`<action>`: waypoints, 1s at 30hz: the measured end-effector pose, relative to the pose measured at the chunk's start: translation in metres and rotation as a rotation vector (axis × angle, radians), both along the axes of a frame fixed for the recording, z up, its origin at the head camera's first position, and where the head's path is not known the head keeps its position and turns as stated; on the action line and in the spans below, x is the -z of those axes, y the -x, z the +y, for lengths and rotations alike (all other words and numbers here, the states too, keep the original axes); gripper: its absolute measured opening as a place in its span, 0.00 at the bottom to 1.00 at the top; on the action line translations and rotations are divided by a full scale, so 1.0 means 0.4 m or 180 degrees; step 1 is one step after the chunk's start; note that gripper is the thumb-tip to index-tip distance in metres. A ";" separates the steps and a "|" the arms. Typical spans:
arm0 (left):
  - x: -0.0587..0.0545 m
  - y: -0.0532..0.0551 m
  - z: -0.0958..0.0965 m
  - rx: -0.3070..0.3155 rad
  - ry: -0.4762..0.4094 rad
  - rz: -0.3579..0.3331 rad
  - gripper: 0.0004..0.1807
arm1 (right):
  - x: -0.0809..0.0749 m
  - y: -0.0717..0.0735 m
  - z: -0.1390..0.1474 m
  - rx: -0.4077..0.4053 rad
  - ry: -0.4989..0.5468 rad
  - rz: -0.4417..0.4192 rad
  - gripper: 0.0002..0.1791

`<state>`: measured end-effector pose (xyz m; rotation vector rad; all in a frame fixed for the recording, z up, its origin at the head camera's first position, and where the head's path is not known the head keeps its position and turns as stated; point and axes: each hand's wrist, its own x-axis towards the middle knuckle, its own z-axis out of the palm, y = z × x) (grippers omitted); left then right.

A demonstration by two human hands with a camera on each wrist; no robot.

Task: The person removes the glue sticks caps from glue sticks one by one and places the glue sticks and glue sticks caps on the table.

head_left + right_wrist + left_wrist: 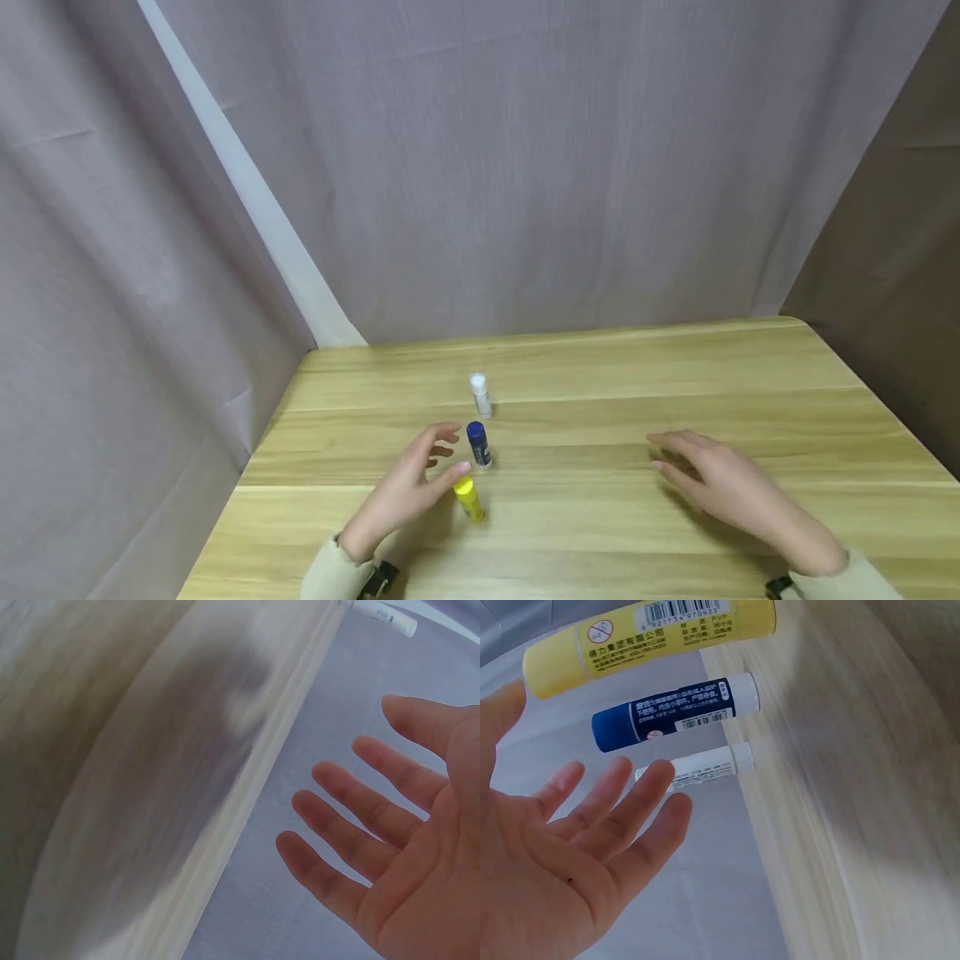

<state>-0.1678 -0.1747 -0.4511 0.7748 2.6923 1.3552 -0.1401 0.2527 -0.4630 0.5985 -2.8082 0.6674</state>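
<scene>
3 upright glue sticks, yellow plastic (pixel 468 498), blue (pixel 478 444) and white (pixel 480 394), line the wooden table's (pixel 750 375) middle. Left hand (pixel 408 487), fingers spread, should pinch low on yellow; right hand (pixel 720 479) hovers spread.

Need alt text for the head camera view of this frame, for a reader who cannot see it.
Three small sticks stand upright in a row on a wooden table: yellow stick nearest, blue stick in the middle, white stick farthest. The open left hand is beside the yellow and blue ones; the open right hand hovers apart. Grey curtains hang behind.
</scene>
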 end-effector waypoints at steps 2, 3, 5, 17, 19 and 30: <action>-0.003 0.003 -0.003 0.0000 -0.0005 -0.0012 0.29 | 0.005 0.005 -0.001 0.0000 0.0013 0.0034 0.21; -0.004 0.004 -0.006 0.0005 0.0012 -0.0018 0.27 | 0.006 0.007 -0.002 0.0013 0.0014 0.0049 0.21; -0.005 0.005 -0.011 0.0044 0.0055 -0.0046 0.24 | 0.011 0.009 -0.002 0.0023 0.0006 0.0079 0.20; 0.033 -0.001 -0.007 0.0276 0.0465 0.0100 0.18 | 0.021 0.010 -0.004 0.0031 0.0043 -0.0095 0.22; 0.038 -0.001 0.000 0.0340 0.0465 0.0058 0.15 | 0.013 0.009 -0.007 0.0035 0.0052 -0.0060 0.22; 0.068 -0.006 0.015 0.0634 0.0461 -0.0315 0.10 | 0.003 -0.007 -0.023 -0.0011 0.0048 -0.0238 0.22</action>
